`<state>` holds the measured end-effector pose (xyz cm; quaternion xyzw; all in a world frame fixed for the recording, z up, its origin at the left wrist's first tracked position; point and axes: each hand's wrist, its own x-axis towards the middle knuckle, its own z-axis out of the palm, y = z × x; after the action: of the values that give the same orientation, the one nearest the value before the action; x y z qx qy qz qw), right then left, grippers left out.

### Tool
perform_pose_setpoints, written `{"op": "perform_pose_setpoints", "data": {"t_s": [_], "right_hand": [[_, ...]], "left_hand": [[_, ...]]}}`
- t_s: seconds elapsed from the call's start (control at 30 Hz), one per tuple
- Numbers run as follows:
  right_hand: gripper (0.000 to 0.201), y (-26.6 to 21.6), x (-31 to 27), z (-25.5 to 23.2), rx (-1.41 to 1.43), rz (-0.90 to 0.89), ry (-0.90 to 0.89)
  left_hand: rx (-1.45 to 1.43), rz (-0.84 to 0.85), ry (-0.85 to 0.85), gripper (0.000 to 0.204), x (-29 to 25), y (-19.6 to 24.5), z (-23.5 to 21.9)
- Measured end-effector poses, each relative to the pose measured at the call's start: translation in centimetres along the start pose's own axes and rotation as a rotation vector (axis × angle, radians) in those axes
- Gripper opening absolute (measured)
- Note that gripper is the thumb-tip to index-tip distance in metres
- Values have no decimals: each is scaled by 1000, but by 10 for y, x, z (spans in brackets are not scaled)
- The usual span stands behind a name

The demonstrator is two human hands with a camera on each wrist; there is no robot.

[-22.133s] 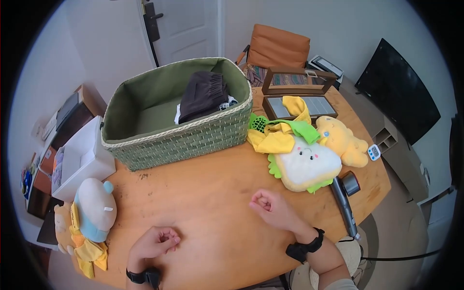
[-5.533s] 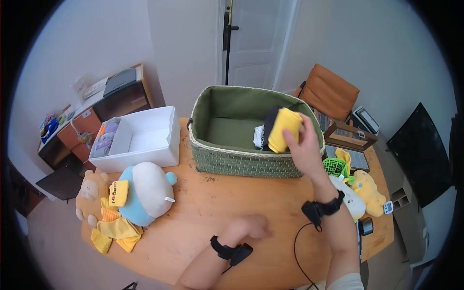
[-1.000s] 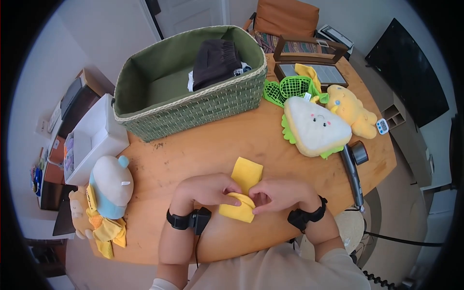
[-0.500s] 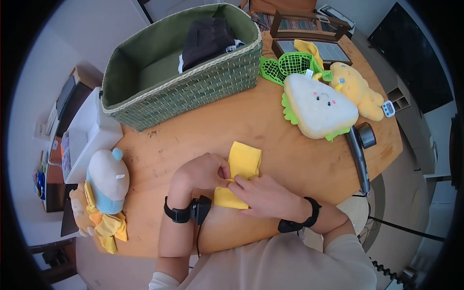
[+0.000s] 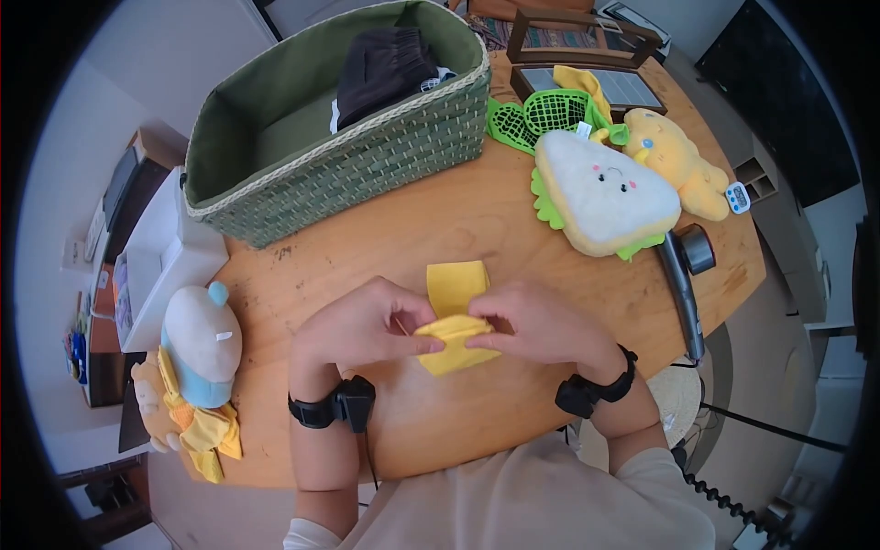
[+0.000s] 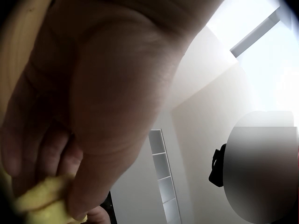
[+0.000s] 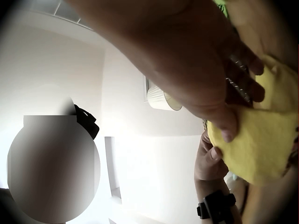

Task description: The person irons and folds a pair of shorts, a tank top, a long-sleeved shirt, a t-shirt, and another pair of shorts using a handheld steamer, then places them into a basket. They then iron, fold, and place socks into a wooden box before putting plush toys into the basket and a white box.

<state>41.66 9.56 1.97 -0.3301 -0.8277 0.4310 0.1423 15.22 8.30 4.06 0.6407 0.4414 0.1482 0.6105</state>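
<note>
Head view: yellow cloth (image 5: 456, 328) over the table (image 5: 339, 247)

The left hand (image 5: 367, 323) and right hand (image 5: 545, 324) pinch the cloth at the table's six-o'clock side. From it, the green basket (image 5: 367, 174) at eleven o'clock holds a dark garment (image 5: 383, 75); the white box (image 5: 194, 258) at nine, a purple item (image 5: 125, 284).

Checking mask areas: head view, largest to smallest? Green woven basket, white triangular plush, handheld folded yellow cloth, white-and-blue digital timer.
1. Green woven basket
2. White triangular plush
3. Handheld yellow cloth
4. Timer
</note>
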Motion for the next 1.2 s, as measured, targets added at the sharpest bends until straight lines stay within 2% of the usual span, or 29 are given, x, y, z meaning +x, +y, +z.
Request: {"op": "perform_pose_setpoints", "data": {"t_s": [0.03, 0.07, 0.13, 0.17, 0.23, 0.27, 0.33, 0.37, 0.4, 0.43, 0.47, 0.5, 0.53, 0.57, 0.63, 0.7, 0.73, 0.8, 0.87, 0.93, 0.97, 1.0, 1.07, 1.13, 1.17, 1.2], "right_hand": [[26, 1, -1, -3, -97, -90, -189], [26, 0, -1, -2, -97, -91, -189], [29, -2, -1, -3, -51, 68, -560], [29, 0, -2, -3, -63, 71, -549], [28, 3, -11, 11, 40, 20, -435], [28, 1, -17, 17, 45, 24, -438], [25, -3, -25, 25, -74, 125, -441], [25, -1, -28, 32, -80, 121, -445], [20, 3, -30, 40, -143, 117, -354], [16, 5, -34, 46, -205, 113, -261], [16, 3, -39, 48, -208, 110, -258], [14, 0, -44, 51, -256, 28, -85], [16, -2, -49, 55, -298, -51, 88], [16, -5, -55, 57, -291, -48, 89], [23, -13, -69, 58, -361, -189, 72], [23, -12, -74, 65, -427, -197, 79], [23, -9, -74, 67, -490, -194, 84], [23, 1, -70, 71, -427, -168, 75], [23, 5, -65, 71, -367, -140, 62], [22, 5, -57, 67, -64, 146, 8], [22, 3, -55, 68, -78, 155, 16], [21, 0, -53, 69, -185, 124, 34], [21, -3, -53, 70, -300, 107, 58], [26, -3, -58, 67, -477, -161, 173], [26, -1, -60, 67, -489, -146, 177], [27, 2, -60, 69, -526, -152, 136]], "left_hand": [[71, -29, -139, 21, 2, -3, 2], [143, -59, -278, 22, 5, -6, 5], [193, -68, -335, 24, 9, -10, 19], [246, -71, -390, 26, 13, -10, 27], [262, -98, -387, 25, 16, -10, 43], [322, -128, -396, 24, 17, -11, 49], [384, -151, -395, 23, 15, -7, 61], [539, -162, -282, 20, 9, -1, 67], [692, -174, -165, 17, 4, 2, 72], [694, -172, -158, 17, -2, 1, 79], [748, -121, 7, 16, -9, -1, 86], [800, -69, 171, 14, -14, -3, 91], [804, -70, 167, 14, -15, -4, 94], [798, -100, 163, 16, -17, -6, 97], [787, -140, 162, 17, -25, -15, 105], [797, 129, 297, 20, -31, -24, 107], [800, 133, 302, 20, -34, -23, 109], [703, 320, 292, 20, -40, -21, 113], [718, 299, 358, 20, -41, -25, 118], [726, 294, 422, 20, -36, -31, 122], [643, 210, 434, 22, -35, -35, 120], [561, 128, 442, 23, -33, -38, 117], [519, 129, 422, 23, -32, -34, 113], [449, 126, 400, 23, -30, -31, 111], [443, 143, 390, 23, -29, -30, 112], [420, 90, 403, 22, -29, -29, 113]]}}
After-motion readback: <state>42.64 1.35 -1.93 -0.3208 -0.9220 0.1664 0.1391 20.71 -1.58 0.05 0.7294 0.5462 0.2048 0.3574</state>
